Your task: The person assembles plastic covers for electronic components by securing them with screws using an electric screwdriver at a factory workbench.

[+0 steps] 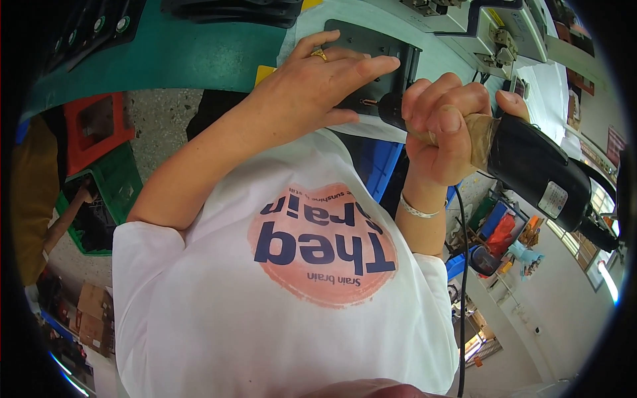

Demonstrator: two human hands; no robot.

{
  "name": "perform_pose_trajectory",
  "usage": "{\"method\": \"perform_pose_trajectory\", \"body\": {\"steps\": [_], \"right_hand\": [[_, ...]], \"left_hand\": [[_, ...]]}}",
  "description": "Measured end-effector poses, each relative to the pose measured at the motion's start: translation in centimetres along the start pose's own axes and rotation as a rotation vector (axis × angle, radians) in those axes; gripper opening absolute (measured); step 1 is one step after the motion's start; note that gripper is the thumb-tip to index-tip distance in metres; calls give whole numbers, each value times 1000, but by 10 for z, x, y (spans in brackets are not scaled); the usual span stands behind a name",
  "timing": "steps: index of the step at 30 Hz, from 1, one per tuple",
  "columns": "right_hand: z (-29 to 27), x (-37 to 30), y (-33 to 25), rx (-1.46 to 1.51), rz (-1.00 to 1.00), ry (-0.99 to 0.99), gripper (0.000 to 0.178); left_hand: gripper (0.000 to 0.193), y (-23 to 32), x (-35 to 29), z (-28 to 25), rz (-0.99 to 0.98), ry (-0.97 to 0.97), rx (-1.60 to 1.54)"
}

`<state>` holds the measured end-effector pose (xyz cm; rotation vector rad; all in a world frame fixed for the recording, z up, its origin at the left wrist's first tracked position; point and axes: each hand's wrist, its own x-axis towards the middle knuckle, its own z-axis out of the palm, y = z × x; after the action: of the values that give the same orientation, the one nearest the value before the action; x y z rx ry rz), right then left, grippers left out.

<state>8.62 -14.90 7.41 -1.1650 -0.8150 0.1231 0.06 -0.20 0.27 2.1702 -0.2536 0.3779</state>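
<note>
My right hand [444,126] is wrapped round a black electric screwdriver [541,162], whose grip is bound with tan tape. The tool lies nearly level, and its bit points left over a flat black panel [388,50] on the workbench. Whether the bit touches the panel cannot be made out. My left hand [332,73] rests across this panel with fingers spread, a ring on one of them, and the thumb near the front edge. Part of the panel is hidden under that hand.
A green mat [199,60] covers the bench's left side, with stacked black parts [232,10] at the back. Metal machines [494,40] stand at the far right. A black cable [462,285] hangs at my right. Another person's arm [66,219] reaches into a green crate [123,192].
</note>
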Motion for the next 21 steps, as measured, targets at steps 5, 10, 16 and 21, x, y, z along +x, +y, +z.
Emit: {"method": "perform_pose_trajectory", "body": {"steps": [5,10,16,21], "right_hand": [[3,0,-4,26,32,32,58],[6,2,-7,48,36,36,57],[5,0,-3,30,26,41,58],[6,0,0,41,7,41,59]], "left_hand": [[88,-1,0,1,-6,4,-16],[87,-2,-1,2,6,21,-35],[86,-2,-2,3,5,24,-22],[80,-2,-1,3,3,23,-18]]}}
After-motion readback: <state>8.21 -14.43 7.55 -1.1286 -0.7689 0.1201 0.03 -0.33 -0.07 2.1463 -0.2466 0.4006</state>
